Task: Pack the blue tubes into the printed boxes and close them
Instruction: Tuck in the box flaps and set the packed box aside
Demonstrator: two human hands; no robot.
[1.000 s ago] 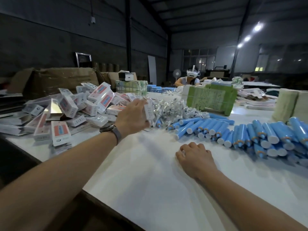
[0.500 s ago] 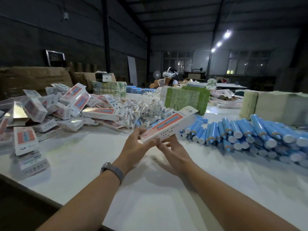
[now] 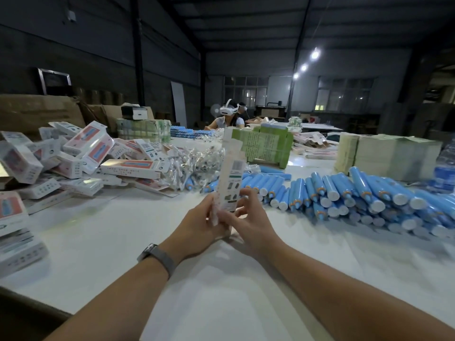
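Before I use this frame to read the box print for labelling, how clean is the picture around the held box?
Head view: the printed box, held upright by the left hand and right hand, is motion-blurred, print unreadable; the hall behind is dim, lit by ceiling lamps that flare; wide-angle bending curves the table edge; the blue tubes look sharper.

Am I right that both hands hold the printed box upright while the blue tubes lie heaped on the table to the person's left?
Not quite: the head view shows the blue plastic tubes heaped on the person's right. Both hands, left hand and right hand, do hold the tall white printed cardboard box upright.
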